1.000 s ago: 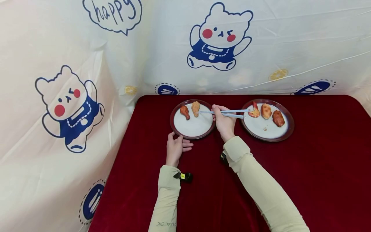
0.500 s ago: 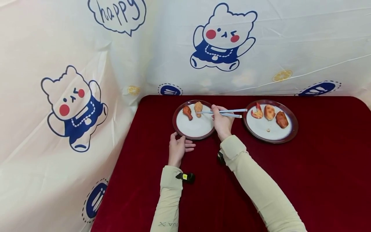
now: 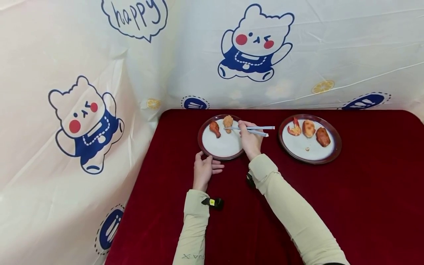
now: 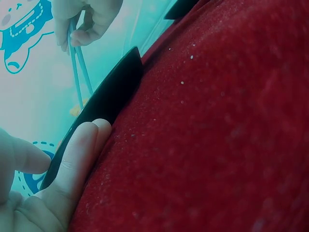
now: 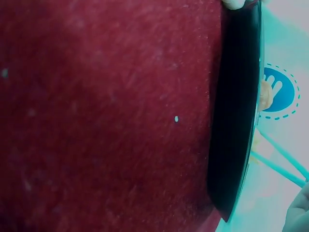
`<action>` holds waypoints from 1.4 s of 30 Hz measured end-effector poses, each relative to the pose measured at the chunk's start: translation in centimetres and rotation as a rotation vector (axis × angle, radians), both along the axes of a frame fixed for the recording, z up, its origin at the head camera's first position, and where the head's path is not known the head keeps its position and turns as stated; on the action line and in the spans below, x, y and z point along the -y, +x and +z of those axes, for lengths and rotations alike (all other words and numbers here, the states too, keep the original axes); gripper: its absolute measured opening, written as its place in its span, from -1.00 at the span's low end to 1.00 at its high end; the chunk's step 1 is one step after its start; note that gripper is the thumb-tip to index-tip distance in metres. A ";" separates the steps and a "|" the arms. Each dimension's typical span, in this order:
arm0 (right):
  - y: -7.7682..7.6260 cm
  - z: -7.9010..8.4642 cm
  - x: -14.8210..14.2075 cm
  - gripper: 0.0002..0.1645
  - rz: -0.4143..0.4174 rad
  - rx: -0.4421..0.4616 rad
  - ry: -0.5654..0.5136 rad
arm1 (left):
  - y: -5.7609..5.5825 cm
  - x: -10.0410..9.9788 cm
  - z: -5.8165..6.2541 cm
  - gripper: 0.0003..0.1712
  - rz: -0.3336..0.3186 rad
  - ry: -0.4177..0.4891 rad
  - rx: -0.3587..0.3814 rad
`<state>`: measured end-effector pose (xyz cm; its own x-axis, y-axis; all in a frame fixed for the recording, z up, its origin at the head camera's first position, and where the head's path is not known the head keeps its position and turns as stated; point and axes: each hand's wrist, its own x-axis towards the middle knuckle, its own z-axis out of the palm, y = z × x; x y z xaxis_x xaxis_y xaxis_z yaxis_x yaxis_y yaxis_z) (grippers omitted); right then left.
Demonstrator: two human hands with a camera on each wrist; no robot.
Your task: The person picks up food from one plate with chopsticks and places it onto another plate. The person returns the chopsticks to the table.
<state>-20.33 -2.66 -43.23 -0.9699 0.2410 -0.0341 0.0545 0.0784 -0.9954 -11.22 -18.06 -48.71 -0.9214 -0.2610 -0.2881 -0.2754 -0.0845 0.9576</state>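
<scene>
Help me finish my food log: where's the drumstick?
In the head view, the drumstick lies on the left plate, just left of the pale fried piece.

The head view is bright, the wrist views dimmer and cyan-tinted, with red cloth (image 4: 217,145) blurred.

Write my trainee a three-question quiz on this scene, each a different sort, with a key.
1. Multiple choice: what does the right hand hold? A) a metal spoon; B) slim pale-blue chopsticks; C) a fork.
2. True or false: the reddish-brown drumstick and the bumpy golden piece are on separate plates.
3. Short answer: on the round, white, dark-rimmed plate at the person's right, what lies between the curled red-and-orange piece and the dark-brown piece?

Key: 1 B; 2 false, both share the left-hand round white plate; 3 the oval tan piece with browned patches.
</scene>
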 end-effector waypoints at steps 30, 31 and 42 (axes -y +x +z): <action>1.5 -0.3 -5.2 -0.68 0.099 -0.063 0.066 | 0.0 -0.4 0.3 -0.36 -0.015 -0.001 0.014; 1.6 -0.3 -5.6 -0.68 0.106 -0.054 0.085 | 0.0 -0.4 0.3 -0.36 -0.013 -0.002 0.014; 2.2 -0.7 -8.9 -0.61 0.169 -0.019 0.146 | 0.2 -0.3 0.3 -0.35 0.007 -0.016 0.004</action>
<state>-18.11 6.19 -43.94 -0.9971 0.0763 0.0080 0.0097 0.2282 -0.9736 -11.05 -17.79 -48.45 -0.9181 -0.2725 -0.2878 -0.2790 -0.0712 0.9576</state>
